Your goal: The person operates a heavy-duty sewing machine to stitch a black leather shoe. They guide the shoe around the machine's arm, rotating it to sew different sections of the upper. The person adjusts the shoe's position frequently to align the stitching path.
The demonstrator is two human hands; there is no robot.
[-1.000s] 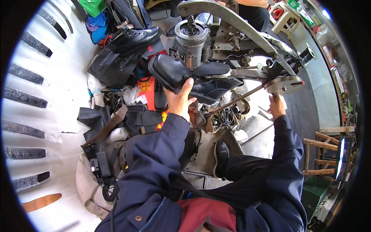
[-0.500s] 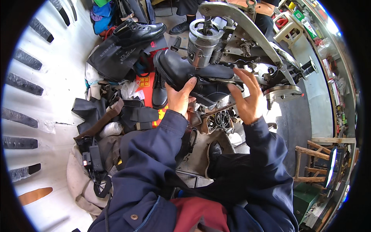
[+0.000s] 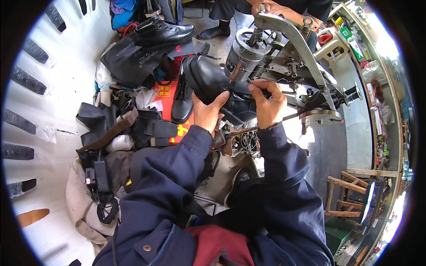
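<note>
1. Sewing machine [image 3: 239,64]: its metal head stood over the work; straight, level feeding seemed called for.
2. Black shoe [image 3: 206,77]: sat under that head, toe to the left; its upper probably needed smoothing flat against creases.
3. Handwheel [image 3: 320,117]: free of both hands; slow turning would have suited close work.
4. Left hand [image 3: 206,111]: grip closed around the shoe's near side, thumb on top, steadying.
5. Right hand [image 3: 270,106]: grip seemed pinched on the upper's edge, near the head; fingertips needed clearance.
</note>
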